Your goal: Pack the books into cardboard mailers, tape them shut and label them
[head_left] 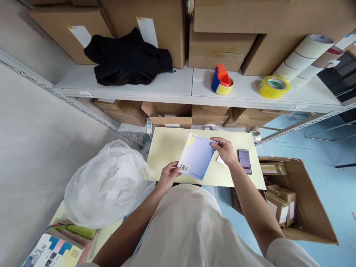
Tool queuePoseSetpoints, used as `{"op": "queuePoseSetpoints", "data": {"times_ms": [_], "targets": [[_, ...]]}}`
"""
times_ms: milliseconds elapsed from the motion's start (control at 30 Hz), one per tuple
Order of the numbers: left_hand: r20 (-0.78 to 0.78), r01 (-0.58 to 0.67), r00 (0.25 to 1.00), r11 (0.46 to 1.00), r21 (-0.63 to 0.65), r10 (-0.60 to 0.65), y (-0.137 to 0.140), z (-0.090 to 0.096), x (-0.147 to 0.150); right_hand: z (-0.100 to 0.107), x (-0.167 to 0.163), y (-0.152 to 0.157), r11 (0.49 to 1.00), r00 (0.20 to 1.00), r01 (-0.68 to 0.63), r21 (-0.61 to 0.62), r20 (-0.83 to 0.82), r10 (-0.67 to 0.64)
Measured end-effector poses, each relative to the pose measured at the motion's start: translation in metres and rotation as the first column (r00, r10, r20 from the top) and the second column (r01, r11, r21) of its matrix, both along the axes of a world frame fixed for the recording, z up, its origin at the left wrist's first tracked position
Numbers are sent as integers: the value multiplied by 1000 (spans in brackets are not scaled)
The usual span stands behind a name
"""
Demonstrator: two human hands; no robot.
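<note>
A thin book point(198, 155) with a pale blue cover and a barcode at its lower left is held over the cream tabletop point(164, 148). My left hand point(168, 175) pinches its lower left edge, and my right hand point(224, 149) grips its upper right corner. Partly under my right hand, a small white paper point(220, 160) lies on the tabletop. To the right of that hand rests a phone point(244, 161) with a lit screen.
A shelf point(178, 86) behind the table bears black cloth point(130, 57), a tape dispenser point(221, 79) and yellow tape point(273, 87). At left sits a clear plastic bag point(108, 185) of white material, above several books point(55, 252). An open carton point(311, 200) holding small boxes stands right.
</note>
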State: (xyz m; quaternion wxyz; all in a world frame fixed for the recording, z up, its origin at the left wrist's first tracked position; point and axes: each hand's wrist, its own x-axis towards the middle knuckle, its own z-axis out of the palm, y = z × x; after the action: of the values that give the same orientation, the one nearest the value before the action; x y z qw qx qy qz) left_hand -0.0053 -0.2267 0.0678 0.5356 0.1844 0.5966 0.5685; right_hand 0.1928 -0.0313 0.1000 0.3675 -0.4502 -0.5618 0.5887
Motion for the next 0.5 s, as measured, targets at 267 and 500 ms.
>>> {"op": "queuePoseSetpoints", "data": {"times_ms": [267, 500], "targets": [[-49, -13, 999, 1000, -7, 13, -2, -1, 1, -4, 6, 3, 999, 999, 29, -17, -32, -29], [-33, -40, 999, 999, -21, 39, -5, -3, 1, -7, 7, 3, 998, 998, -1, -56, -69, -3]]}}
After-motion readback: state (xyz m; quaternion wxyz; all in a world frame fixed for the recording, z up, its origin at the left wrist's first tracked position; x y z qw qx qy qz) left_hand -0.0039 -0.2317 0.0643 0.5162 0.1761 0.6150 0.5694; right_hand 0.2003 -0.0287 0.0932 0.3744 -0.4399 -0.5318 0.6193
